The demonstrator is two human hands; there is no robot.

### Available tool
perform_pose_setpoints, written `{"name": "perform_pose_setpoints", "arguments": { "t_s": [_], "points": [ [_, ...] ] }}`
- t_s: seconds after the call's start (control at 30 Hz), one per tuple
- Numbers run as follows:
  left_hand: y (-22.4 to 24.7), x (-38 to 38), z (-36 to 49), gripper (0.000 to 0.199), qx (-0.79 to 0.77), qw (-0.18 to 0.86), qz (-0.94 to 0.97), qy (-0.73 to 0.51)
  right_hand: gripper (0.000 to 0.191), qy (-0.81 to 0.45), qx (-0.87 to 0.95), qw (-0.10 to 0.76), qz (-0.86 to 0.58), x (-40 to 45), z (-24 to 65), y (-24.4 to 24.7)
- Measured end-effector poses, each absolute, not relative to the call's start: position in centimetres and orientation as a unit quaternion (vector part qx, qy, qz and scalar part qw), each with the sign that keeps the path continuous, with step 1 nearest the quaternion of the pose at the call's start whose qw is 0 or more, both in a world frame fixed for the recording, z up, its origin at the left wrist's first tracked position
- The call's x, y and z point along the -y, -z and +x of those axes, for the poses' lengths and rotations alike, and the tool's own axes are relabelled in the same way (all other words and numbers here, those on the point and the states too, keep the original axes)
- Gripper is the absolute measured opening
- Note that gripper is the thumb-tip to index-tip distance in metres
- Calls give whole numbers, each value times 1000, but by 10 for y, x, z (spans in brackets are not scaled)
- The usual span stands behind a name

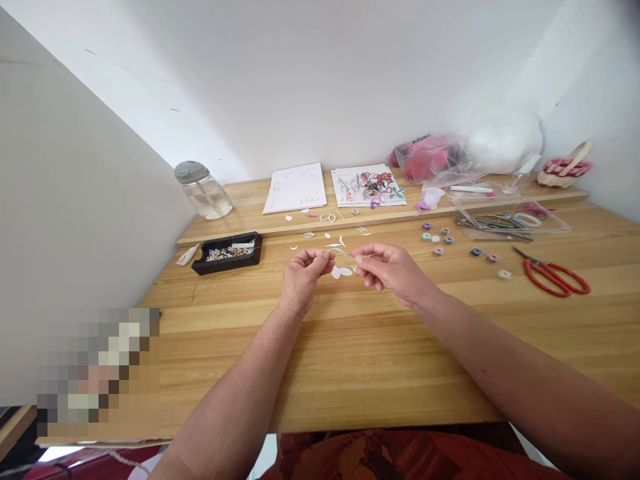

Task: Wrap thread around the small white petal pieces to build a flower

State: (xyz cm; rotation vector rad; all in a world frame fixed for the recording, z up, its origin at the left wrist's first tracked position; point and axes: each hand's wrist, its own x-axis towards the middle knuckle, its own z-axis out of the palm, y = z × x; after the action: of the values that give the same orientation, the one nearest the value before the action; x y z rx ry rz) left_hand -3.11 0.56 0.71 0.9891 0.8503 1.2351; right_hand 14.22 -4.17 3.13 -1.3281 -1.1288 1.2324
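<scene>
Above the wooden table, my left hand (pixel 306 275) pinches one end of a small, thin, curved pale-green piece (pixel 337 251) between thumb and forefinger. Close by on the right, my right hand (pixel 387 265) has thumb and forefinger pressed together near the piece's other end; what they hold, if anything, is too small to make out. White leaf-shaped cutouts (pixel 344 272) lie on the table just behind and below the fingers. More small cutouts, among them a green-striped oval (pixel 309 235), are scattered farther back.
Left: black tray (pixel 227 264) of beads, glue tube (pixel 188 255), bottle (pixel 205 193). On the raised shelf: white paper (pixel 295 188), a sheet with colourful flower pieces (pixel 350 193), bags (pixel 435 160), basket (pixel 563 175). Right: thread bobbins (pixel 438 251), clear plastic box (pixel 550 223), red-handled scissors (pixel 550 279).
</scene>
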Motion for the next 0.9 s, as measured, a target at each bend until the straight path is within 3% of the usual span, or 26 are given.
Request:
{"name": "perform_pose_setpoints", "arguments": {
  "t_s": [0.37, 0.63, 0.9],
  "points": [
    [-4, -5, -30, 26, -376, 639, 431, -515, 18, -452, 506, 470, -564, 42, 138, -26],
    [-3, -5, -29, 28, -376, 628, 437, -524, 25, -522, 460, 462, -549, 39, 140, -23],
    [-1, -5, -29, 29, -379, 628, 449, -509, 17, -452, 490, 468, -580, 41, 136, -24]
  ]
}}
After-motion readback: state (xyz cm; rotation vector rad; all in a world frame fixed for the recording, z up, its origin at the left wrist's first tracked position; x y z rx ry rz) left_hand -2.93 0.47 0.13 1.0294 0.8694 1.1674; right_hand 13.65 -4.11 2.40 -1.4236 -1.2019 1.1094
